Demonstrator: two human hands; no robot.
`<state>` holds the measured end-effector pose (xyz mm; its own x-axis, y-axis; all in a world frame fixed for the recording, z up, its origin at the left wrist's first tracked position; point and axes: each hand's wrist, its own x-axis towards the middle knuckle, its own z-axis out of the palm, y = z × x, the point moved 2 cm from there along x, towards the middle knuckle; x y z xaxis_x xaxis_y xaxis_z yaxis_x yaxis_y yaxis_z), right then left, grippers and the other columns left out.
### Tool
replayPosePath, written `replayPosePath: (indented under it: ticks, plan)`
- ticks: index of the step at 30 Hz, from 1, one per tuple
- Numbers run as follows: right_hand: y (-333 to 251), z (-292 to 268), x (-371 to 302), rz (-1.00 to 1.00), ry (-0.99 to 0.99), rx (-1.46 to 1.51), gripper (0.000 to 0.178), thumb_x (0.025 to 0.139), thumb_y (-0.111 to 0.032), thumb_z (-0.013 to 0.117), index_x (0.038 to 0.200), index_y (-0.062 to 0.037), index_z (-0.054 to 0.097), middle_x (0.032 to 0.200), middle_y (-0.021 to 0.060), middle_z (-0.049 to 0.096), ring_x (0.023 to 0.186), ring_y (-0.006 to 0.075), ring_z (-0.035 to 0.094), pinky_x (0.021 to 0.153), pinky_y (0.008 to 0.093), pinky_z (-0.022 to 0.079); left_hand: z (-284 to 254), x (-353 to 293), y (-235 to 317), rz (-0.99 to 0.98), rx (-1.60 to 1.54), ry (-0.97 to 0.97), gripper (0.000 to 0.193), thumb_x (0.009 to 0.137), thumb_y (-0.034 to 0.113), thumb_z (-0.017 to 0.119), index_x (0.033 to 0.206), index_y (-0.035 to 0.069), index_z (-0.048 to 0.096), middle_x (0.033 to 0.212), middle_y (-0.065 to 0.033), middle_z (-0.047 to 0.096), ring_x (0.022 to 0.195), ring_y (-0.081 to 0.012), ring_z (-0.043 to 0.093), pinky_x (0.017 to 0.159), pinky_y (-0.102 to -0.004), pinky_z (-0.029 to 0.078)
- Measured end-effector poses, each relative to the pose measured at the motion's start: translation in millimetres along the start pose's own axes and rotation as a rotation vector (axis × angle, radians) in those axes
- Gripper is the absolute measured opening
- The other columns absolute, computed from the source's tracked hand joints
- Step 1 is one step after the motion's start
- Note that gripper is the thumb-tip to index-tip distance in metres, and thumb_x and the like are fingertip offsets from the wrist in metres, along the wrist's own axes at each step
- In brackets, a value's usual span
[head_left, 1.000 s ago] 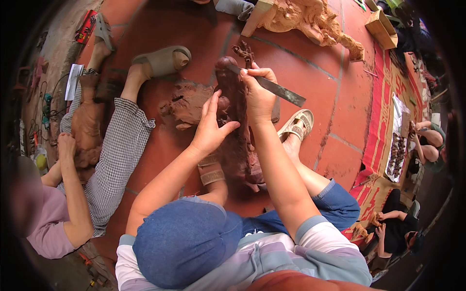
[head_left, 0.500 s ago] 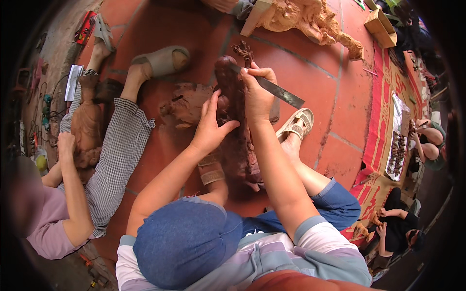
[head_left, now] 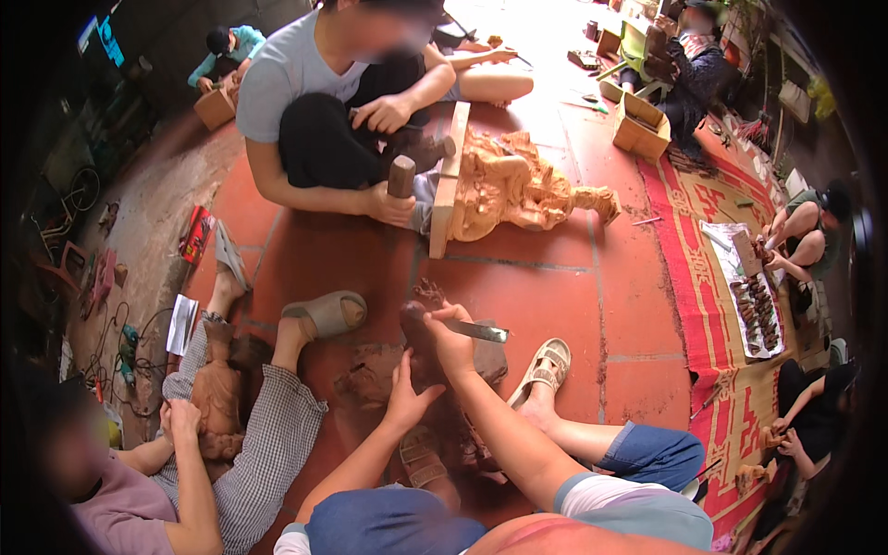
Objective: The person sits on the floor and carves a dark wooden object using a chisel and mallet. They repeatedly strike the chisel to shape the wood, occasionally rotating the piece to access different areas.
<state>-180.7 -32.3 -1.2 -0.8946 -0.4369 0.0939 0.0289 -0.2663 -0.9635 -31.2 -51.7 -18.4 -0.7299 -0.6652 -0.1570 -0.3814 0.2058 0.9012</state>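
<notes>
The dark carving (head_left: pixel 414 324) is between the person's two hands, over the red tile floor (head_left: pixel 546 287), and its near end is hard to see in the shade. The left hand (head_left: pixel 407 402) is at the left side of the dark carving, with straight fingers and the thumb spread wide, so it seems to rest on the wood and does not wrap around it. The right hand (head_left: pixel 450 340) is at the right side, with its fingers closed around a flat metal tool (head_left: pixel 483 331). The tool's shiny end sticks out to the right of the dark carving, and it is too dim to tell if the other end touches the wood. A thin, curly bit (head_left: pixel 428 291) pokes up at the far end of the dark carving. It looks easy to snap, so a bump from the tool could break it. If the tool slips, it could dig in too deep or hit the left fingers, because they are so near. The dark carving could also roll or slide, since a flat hand may not hold it well. Left of the dark carving is a rough brown chunk (head_left: pixel 363 375); past it lies a light wooden statue (head_left: pixel 509 185).
</notes>
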Motion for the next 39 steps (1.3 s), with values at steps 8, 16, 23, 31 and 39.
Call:
replayPosePath:
  ticks: [8,16,23,31,39]
  plan:
    - [-5.2,-5.8,-3.0,0.014,0.042,0.004,0.012,0.085,-0.007,0.073,0.083,-0.0055,0.061,0.090,0.0045,0.066,0.088,0.0103,0.059,0.082,0.0253,0.048,-4.5,-0.6,-2.6,-0.003,0.012,0.049,0.097,0.076,0.020,0.082,0.154,0.012,0.023,0.142,-0.0186,0.038,0.131,-0.0306,0.043,0.102,-0.0389,0.043]
    - [-35.4,-17.7,-64.0,0.295,-0.173,0.205,0.012,0.092,-0.009,0.066,0.097,-0.0053,0.055,0.095,0.0039,0.063,0.086,0.0056,0.058,0.075,0.0210,0.048,-34.2,2.4,87.0,0.635,0.427,0.332,0.034,0.076,0.002,0.073,0.109,0.009,0.069,0.114,-0.0087,0.063,0.102,-0.0291,0.057,0.088,-0.0393,0.049]
    - [-79.7,-30.7,-95.6,-0.038,-0.419,-0.244,0.026,0.088,-0.012,0.070,0.110,-0.0005,0.061,0.131,0.0298,0.055,0.120,0.0287,0.059,0.095,0.0345,0.048,-52.3,1.8,49.7,0.771,0.408,0.288,0.029,0.070,-0.005,0.073,0.096,0.006,0.068,0.096,-0.0099,0.067,0.088,-0.0303,0.065,0.074,-0.0382,0.054]
    - [-69.1,-21.2,-118.9,-0.296,-0.493,-0.720,0.044,0.083,-0.013,0.074,0.122,-0.0026,0.058,0.138,0.0331,0.048,0.132,0.0431,0.047,0.109,0.0545,0.036,-36.0,12.6,21.5,0.755,0.316,0.278,0.031,0.070,-0.002,0.068,0.101,0.003,0.064,0.104,-0.0131,0.065,0.098,-0.0336,0.066,0.085,-0.0401,0.055]
    - [-45.6,3.8,-73.4,-0.470,-0.405,-0.721,0.037,0.086,-0.009,0.067,0.122,-0.0059,0.061,0.141,0.0241,0.049,0.130,0.0401,0.049,0.109,0.0534,0.036,-46.2,51.4,42.4,0.632,0.278,0.416,0.035,0.074,0.001,0.069,0.109,0.006,0.067,0.113,-0.0127,0.065,0.098,-0.0318,0.067,0.081,-0.0371,0.057]
